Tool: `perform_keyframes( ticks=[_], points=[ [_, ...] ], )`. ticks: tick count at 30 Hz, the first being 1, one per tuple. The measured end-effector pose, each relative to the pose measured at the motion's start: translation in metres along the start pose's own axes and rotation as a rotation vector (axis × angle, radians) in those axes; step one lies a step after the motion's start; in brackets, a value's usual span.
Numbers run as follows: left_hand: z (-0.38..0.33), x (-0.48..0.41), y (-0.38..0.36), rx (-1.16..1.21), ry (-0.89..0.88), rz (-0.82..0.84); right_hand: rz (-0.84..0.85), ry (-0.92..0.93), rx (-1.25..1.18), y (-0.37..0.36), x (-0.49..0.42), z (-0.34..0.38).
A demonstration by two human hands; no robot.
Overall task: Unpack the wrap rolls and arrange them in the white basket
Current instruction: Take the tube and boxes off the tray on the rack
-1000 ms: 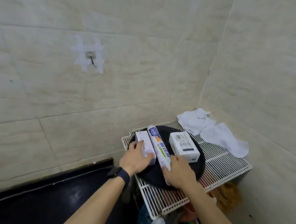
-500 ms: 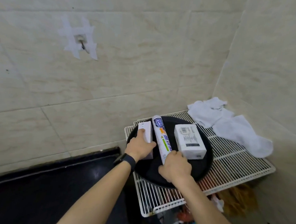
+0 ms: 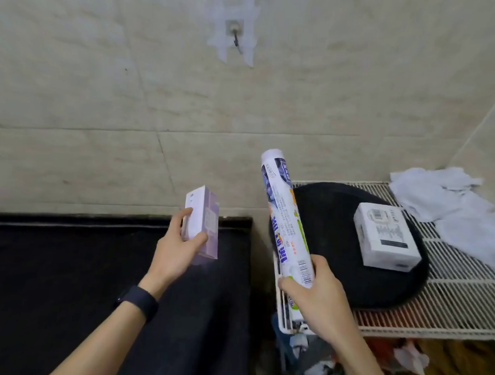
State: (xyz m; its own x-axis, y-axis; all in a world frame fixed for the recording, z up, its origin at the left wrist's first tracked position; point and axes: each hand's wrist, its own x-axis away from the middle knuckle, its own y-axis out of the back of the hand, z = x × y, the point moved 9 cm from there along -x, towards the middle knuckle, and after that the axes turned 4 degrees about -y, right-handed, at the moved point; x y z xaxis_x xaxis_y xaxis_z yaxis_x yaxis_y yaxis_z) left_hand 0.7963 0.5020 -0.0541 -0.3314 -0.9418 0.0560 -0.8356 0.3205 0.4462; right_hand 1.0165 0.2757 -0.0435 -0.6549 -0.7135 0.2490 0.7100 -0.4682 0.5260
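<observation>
Both packages have come up off the black tray [image 3: 330, 279] since half a second ago. Your right hand [image 3: 317, 301] now grips the long wrap roll [image 3: 285, 218] round its near end. Your left hand [image 3: 176, 249] pinches the small lilac box [image 3: 206, 222] between thumb and fingers, out over the black counter [image 3: 62, 263]. The roll's long axis runs up and away from your right fist, leaning slightly left, so nearly all its length lies beyond the grip, toward the wall. A white box [image 3: 386, 239] remains on the tray, which sits on the wire rack [image 3: 451, 286] beside a white cloth [image 3: 443, 193]. No white basket is in view, so you will probably have to find it first.
</observation>
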Motion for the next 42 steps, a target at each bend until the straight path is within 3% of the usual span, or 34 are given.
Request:
perform_keyframes(
  ticks=[8, 13, 18, 28, 36, 42],
  points=[
    [0.151, 0.048, 0.100, -0.037, 0.223, -0.123, 0.314, 0.080, 0.065, -0.181, 0.045, 0.002],
    [0.237, 0.069, 0.127, -0.122, 0.319, -0.033, 0.428, -0.041, 0.237, -0.293, 0.062, -0.034],
    [0.294, 0.074, 0.139, -0.157, 0.335, 0.063, 0.406, -0.158, 0.307, -0.363, 0.075, -0.058],
    [0.338, 0.058, 0.132, -0.247, 0.229, 0.242, 0.237, -0.096, 0.416, -0.446, 0.078, -0.034],
    [0.351, 0.058, 0.130, -0.192, 0.209, 0.237, 0.264, -0.052, 0.701, -0.469, 0.075, -0.043],
    [0.349, 0.060, 0.129, -0.200, 0.188, 0.233, 0.259, 0.024, 0.737, -0.471, 0.077, -0.052]
  ],
)
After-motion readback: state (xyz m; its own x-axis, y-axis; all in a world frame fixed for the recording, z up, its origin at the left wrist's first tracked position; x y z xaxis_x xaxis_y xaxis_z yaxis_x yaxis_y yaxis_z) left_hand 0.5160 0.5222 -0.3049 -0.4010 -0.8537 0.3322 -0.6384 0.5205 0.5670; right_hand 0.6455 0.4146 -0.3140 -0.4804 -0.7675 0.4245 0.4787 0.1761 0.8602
